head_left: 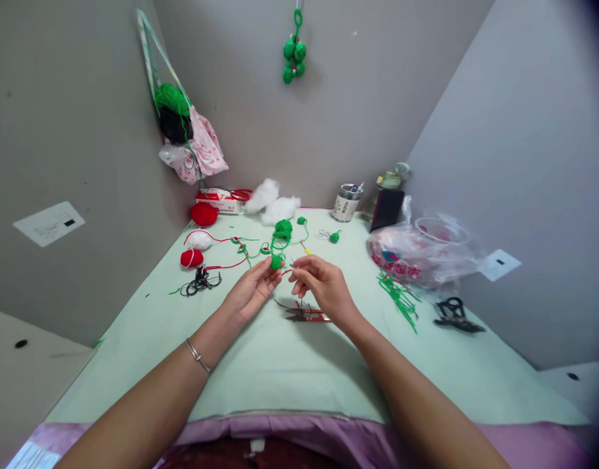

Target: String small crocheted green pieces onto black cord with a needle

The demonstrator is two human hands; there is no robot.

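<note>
A small green crocheted piece [276, 262] is pinched between the thumb and fingers of my left hand [255, 286]. My right hand [319, 280] is closed close beside it, fingertips bent toward the piece. A thin crochet hook with a yellow part [306, 250] sticks up past the right hand's knuckles; its tip is too small to make out. Green yarn runs from the piece to a green yarn ball [282, 230] just beyond. Under the right hand lie thread snips with red handles [306, 315], partly covered.
Red yarn balls [204, 213], white stuffing [280, 210] and black cord [200, 280] lie at the left and back. A tin [347, 203], a phone [387, 210], a plastic bag [417, 251], green yarn scraps [398, 299] and a black claw clip [458, 316] are at the right.
</note>
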